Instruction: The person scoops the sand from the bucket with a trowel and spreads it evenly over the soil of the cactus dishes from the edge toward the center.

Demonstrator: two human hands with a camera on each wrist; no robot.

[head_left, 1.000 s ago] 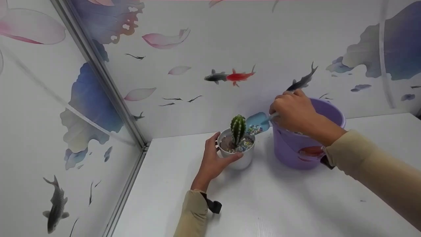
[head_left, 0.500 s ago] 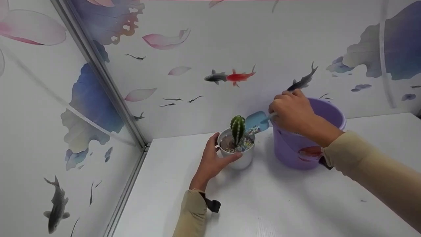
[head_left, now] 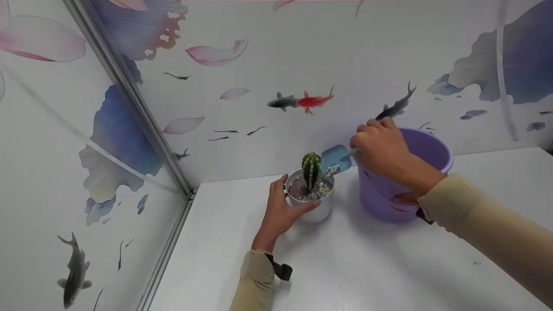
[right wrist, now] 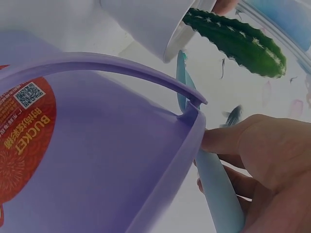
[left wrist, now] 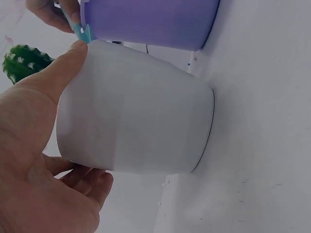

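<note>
Near the head frame's centre, a cactus [head_left: 311, 170] stands in a pot [head_left: 322, 210]; right of it, a scoop [head_left: 332, 155], then a bucket [head_left: 376, 198].

Head view: from above, facing forward and down, farther back. Wrist views: close in, rolled sideways; share white pot [left wrist: 136, 111], centred in left, twelve o'clock in right.

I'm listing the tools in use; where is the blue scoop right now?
In the head view, the blue scoop is right of centre, held in the right hand, its blade between the white pot with the cactus and the purple bucket.
</note>
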